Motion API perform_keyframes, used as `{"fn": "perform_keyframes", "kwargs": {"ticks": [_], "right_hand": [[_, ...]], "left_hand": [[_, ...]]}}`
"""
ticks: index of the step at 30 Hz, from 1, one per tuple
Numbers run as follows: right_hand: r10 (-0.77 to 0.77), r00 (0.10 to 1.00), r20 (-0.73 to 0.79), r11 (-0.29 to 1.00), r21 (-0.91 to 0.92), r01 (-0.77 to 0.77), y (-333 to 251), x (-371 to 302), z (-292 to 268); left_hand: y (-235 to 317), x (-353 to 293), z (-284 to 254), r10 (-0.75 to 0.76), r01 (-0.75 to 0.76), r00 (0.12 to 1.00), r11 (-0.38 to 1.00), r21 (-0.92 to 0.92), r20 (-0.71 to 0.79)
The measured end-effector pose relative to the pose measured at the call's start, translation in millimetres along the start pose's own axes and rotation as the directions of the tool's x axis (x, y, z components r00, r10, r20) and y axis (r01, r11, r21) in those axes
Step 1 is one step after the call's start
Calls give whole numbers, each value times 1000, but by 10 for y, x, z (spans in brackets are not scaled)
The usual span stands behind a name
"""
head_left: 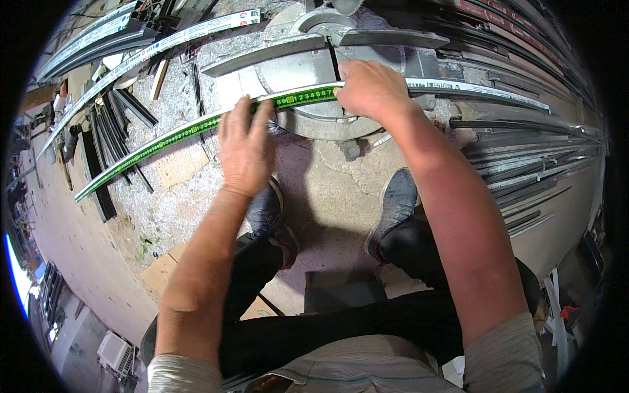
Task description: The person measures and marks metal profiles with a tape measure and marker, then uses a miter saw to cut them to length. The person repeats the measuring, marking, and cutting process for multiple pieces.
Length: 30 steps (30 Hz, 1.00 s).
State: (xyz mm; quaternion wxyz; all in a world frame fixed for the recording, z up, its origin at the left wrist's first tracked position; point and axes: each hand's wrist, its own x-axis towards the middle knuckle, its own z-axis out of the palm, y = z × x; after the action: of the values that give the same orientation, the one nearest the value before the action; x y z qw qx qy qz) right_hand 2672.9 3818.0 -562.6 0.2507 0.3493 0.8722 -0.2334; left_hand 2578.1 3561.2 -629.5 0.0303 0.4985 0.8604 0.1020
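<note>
A long green tape measure blade [164, 141] stretches from the far left to the middle. It lies along a white-faced, narrow metal strip [478, 88] that continues to the right. Both cross the grey metal base of a mitre saw [288, 73], in front of its raised fence [393, 38]. Near the slot in the saw base, my right hand [372, 90] has its fingers curled over the tape and strip; its fingertips are partly hidden. Further left, my left hand [246, 147] reaches over the tape with fingers spread, slightly blurred. The tape's right end is hidden by my right hand.
Another labelled white bar [203, 28] runs across the upper left. Short black profiles [111, 128] lie at the left on chip-strewn ground. Long metal profiles [524, 164] are stacked along the right. My shoes [396, 203] stand before the saw; cardboard [160, 272] lies lower left.
</note>
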Motion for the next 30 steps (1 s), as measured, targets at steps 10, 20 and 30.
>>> {"fn": "perform_keyframes", "kwargs": {"ticks": [10,20,30], "right_hand": [[8,1000,-5,1000,-27,-8,-16,7,4],[-23,998,-64,999,-39,21,35,12,51],[-15,1000,1,999,-33,15,1,-4,-7]], "left_hand": [[1041,182,262,-254,257,966,959,-115,42],[1128,226,341,-298,302,953,943,-141,44],[1148,228,302,-310,318,947,943,-96,82]]}}
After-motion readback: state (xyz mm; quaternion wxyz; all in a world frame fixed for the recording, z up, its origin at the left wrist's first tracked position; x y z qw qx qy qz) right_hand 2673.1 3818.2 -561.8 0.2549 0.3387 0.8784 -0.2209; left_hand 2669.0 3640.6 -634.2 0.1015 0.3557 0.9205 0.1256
